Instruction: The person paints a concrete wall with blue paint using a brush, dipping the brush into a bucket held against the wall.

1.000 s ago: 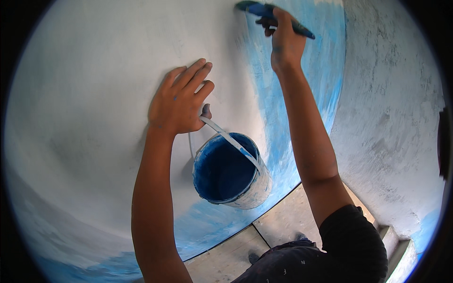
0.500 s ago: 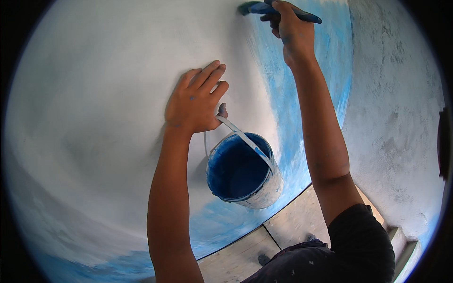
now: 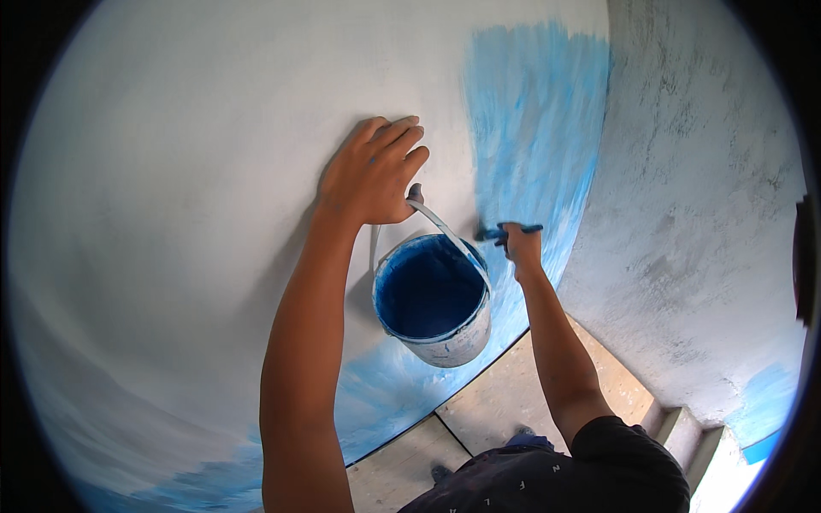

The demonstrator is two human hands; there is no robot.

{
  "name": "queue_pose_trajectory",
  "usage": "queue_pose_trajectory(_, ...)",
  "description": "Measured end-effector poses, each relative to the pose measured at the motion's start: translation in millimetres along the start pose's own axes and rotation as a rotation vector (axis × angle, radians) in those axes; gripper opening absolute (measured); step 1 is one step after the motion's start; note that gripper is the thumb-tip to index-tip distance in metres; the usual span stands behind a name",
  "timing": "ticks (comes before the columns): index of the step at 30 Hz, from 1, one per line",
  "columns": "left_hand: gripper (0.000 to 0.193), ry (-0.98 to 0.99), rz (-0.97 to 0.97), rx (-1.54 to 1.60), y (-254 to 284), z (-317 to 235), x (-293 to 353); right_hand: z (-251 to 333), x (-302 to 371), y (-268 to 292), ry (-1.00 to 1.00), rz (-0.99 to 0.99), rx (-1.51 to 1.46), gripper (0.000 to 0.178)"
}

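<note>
My left hand (image 3: pixel 375 173) rests against the pale wall with its fingers bent. The white handle (image 3: pixel 446 229) of a paint bucket (image 3: pixel 446 349) hangs from its thumb. The bucket is white and paint-smeared, dark blue inside, and its open mouth faces me. My right hand (image 3: pixel 523 246) grips a paintbrush (image 3: pixel 492 233) with a dark blue handle. Its bristles touch the wall at the left edge of the blue painted area (image 3: pixel 534 128), just right of the bucket's rim. The fingertips of my right hand are partly hidden.
A grey, rough wall (image 3: pixel 676 214) meets the painted one at a corner on the right. Below is a floor of pale boards (image 3: pixel 492 398) with a dark gap, where my feet show. Ledges (image 3: pixel 684 445) stand at lower right. More blue paint covers the wall's lower part.
My right hand has brought the paintbrush down the wall from the top to beside the bucket. The left hand and bucket have shifted only slightly in view.
</note>
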State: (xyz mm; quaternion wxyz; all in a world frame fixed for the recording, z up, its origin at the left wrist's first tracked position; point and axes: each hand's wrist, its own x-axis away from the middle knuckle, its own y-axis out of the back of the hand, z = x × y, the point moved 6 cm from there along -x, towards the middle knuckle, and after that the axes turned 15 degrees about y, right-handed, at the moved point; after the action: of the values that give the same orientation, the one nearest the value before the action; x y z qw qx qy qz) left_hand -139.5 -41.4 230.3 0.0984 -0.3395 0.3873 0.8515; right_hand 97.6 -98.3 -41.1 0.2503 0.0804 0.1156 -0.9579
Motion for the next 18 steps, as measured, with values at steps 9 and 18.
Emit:
queue_pose_trajectory(9,0.043,-0.118,0.286,0.118,2,-2,-8,275,-51,-46,0.497,0.106,-0.6,0.026)
queue_pose_trajectory(18,0.014,-0.288,0.373,0.138,-12,-9,-23,-118,34,4,-0.213,-0.091,-0.388,0.031)
